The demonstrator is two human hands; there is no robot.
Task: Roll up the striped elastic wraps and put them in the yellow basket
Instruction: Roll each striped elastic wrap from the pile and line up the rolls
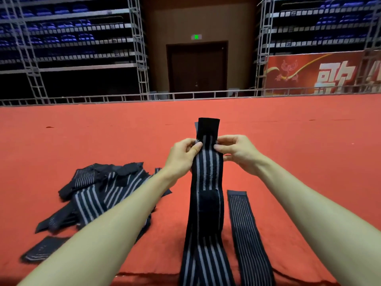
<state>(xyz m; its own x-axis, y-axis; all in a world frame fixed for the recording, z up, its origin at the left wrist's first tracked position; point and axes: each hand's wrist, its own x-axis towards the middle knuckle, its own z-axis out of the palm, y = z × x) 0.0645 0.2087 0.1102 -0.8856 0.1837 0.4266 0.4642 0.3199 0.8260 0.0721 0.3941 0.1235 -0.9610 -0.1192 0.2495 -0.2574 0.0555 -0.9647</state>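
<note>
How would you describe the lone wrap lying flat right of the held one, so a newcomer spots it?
Start at the red carpet, then find the held wrap standing upright at centre. Just right of its lower part lies a single strap, stretched out flat. Unlike the held wrap's broad grey stripes, its stripes are many and thin.

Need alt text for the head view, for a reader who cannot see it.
The left hand and right hand pinch a striped wrap upright over red carpet. A heap of wraps lies left of it, one flat wrap right.
</note>
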